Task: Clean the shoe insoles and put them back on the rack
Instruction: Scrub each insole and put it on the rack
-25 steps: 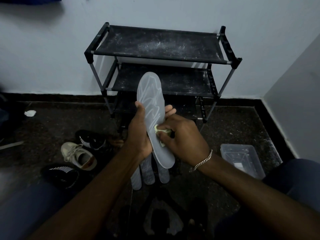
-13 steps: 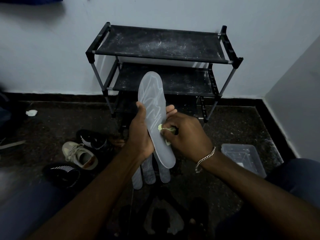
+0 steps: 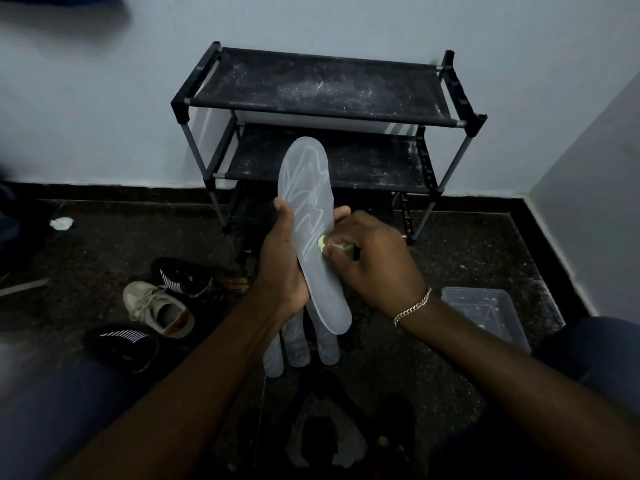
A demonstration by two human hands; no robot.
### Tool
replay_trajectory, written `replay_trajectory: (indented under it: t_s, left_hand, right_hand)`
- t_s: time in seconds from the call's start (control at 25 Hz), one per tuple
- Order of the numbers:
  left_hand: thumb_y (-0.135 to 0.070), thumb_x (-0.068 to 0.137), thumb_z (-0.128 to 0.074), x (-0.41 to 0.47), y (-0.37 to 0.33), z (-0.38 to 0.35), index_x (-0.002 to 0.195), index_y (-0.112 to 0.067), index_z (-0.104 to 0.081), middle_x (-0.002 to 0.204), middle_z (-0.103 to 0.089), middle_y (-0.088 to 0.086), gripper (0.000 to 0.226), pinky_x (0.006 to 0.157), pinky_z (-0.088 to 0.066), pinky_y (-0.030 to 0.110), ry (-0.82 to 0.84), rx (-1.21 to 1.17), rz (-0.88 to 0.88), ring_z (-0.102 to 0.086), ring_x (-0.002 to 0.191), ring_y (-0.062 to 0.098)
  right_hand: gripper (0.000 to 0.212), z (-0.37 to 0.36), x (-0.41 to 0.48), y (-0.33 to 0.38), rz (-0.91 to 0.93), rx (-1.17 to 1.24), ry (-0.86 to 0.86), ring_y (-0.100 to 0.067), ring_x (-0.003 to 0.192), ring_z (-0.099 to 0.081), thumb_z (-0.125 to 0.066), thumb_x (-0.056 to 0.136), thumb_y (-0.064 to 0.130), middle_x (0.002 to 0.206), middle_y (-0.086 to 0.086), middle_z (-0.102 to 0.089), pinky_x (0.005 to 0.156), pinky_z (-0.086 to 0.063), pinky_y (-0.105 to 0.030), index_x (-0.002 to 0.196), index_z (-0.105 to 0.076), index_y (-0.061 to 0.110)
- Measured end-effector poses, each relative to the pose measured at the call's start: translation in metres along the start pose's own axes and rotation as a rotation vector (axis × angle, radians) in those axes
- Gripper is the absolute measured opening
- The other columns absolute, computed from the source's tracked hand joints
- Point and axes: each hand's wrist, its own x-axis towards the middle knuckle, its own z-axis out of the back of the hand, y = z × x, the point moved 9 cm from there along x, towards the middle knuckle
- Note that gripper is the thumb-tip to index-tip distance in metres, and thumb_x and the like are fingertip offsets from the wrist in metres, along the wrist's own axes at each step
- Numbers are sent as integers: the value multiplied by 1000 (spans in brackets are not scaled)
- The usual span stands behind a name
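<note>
Head view: grey insole (image 3: 308,188), upright, toe up, in front of black shoe rack (image 3: 311,84), gripped at mid-length by left hand (image 3: 280,271), thumb on left edge. Right hand (image 3: 374,261) pinching pale green wad (image 3: 323,243) against insole face. Three further insoles (image 3: 298,348) on floor below.

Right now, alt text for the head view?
A left hand grips a grey insole upright while the right hand pinches a small pale-green wad against its face. Behind stands a dusty black rack; three more insoles, shoes and a clear box lie on the dark floor.
</note>
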Motion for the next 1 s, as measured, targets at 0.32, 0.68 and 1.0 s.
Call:
replay_trajectory:
  t_s: [0.32, 0.68, 1.0]
  left_hand:
    - [-70, 97, -16, 0, 0, -2, 138, 2, -51, 138, -57, 21, 90, 108, -44, 50, -3, -11, 10, -54, 130, 34]
    - [-67, 99, -16, 0, 1, -3, 133, 1, -56, 135, -60, 20, 86, 105, -48, 45, 11, -8, 1, -58, 126, 31]
    - [-66, 99, -17, -1, 4, -3, 136, 4, -52, 137, -58, 21, 87, 103, -50, 41, 12, -31, 10, -57, 127, 31]
  right_hand:
    - [8, 1, -1, -1, -18, 4, -13, -14, 87, -65, -71, 88, 17, 98, -1, -67, 77, -56, -41, 92, -77, 12]
    - [9, -2, 1, 5, -28, 72, -12, -7, 88, -65, -76, 85, 11, 97, 0, -72, 81, -53, -21, 95, -78, 10]
    - [9, -2, -1, 4, -51, 136, 3, -5, 87, -67, -77, 84, 9, 94, 1, -74, 82, -52, -20, 93, -79, 10]
